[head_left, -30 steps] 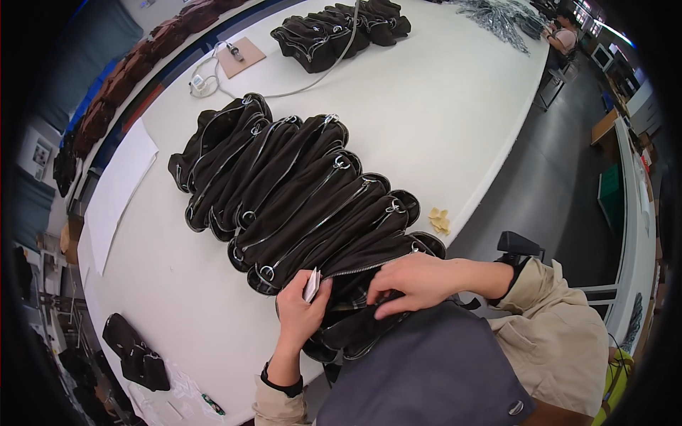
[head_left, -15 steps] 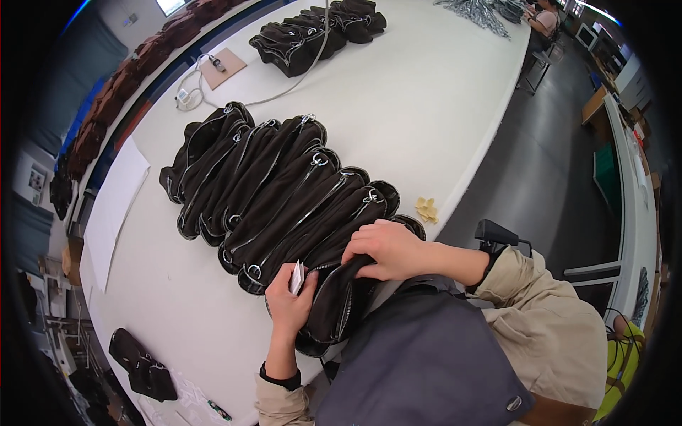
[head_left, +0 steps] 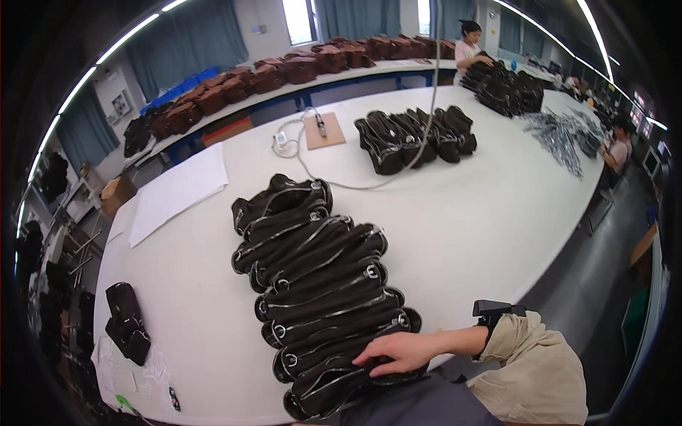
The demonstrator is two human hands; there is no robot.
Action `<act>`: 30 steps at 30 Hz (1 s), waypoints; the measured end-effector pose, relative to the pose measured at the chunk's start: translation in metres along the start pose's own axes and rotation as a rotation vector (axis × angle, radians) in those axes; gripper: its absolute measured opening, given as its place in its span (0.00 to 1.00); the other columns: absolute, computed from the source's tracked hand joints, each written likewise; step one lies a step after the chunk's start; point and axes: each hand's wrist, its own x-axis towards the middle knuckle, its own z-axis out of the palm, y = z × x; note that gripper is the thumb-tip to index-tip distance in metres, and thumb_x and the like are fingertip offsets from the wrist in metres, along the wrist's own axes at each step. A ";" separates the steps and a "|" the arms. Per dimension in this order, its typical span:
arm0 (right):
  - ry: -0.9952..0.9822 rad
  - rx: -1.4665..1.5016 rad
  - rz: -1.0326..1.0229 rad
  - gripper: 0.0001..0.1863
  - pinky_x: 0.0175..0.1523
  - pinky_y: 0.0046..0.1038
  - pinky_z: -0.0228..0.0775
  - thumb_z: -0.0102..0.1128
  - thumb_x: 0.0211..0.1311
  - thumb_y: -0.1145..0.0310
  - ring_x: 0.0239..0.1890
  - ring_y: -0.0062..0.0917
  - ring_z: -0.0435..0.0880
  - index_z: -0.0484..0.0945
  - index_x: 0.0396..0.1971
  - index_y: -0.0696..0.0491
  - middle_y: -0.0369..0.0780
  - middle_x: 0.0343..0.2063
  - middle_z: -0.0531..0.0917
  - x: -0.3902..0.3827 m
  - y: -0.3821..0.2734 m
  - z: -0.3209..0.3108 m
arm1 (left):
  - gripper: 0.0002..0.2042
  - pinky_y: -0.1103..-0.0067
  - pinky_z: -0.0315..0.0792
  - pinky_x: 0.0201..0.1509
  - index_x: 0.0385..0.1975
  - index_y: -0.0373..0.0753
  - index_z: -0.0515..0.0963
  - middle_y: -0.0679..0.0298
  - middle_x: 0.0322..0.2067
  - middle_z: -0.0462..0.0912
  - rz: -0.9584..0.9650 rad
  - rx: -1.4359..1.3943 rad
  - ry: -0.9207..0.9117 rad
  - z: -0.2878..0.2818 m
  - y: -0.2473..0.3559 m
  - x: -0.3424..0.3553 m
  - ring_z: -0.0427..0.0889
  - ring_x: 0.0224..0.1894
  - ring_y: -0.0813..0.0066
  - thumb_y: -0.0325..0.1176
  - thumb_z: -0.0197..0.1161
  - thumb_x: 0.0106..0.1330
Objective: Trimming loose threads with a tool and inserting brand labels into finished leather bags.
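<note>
Compared with half a second ago, the view is taking in more of the room, and the row of black bags (head_left: 323, 305) is now running from the center of the frame down to the lower middle. The left hand, earlier holding folded white slips at the nearest bag, is now lying outside the frame, so its grip cannot be told. The right hand (head_left: 398, 353), earlier curling at that bag's edge, is now resting over the nearest bag (head_left: 344, 383) at the lower middle, its fingers loosely spread, its thumb standing apart and pinching nothing visible. Counting by their left ends, at least seven bags are lying in this row, overlapping too closely for an exact number. A second cluster of black bags (head_left: 415, 138) is sitting in the upper middle, its count blurring together, and one small black bag (head_left: 128, 323) is lying at the lower left. One brown board (head_left: 334, 137) is lying left of that cluster, carrying one dark device (head_left: 320, 125), while one grey cable (head_left: 369, 187) is curving across the white table (head_left: 483, 234). White paper (head_left: 181, 192) is lying at the left, and one heap of silvery strips (head_left: 565, 138) is spreading at the upper right. One co-worker (head_left: 465, 52) is standing at the top by a pile of black goods (head_left: 508, 92); another person (head_left: 619, 153) is sitting at the right edge.
</note>
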 end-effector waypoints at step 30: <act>-0.302 -0.008 0.232 0.27 0.53 0.34 0.69 0.56 0.59 0.45 0.48 0.42 0.78 0.79 0.47 0.53 0.44 0.42 0.82 0.236 0.100 -0.224 | 0.30 0.76 0.65 0.54 0.66 0.32 0.53 0.54 0.60 0.65 -0.567 -0.602 1.378 0.152 -0.102 0.199 0.69 0.54 0.65 0.45 0.50 0.71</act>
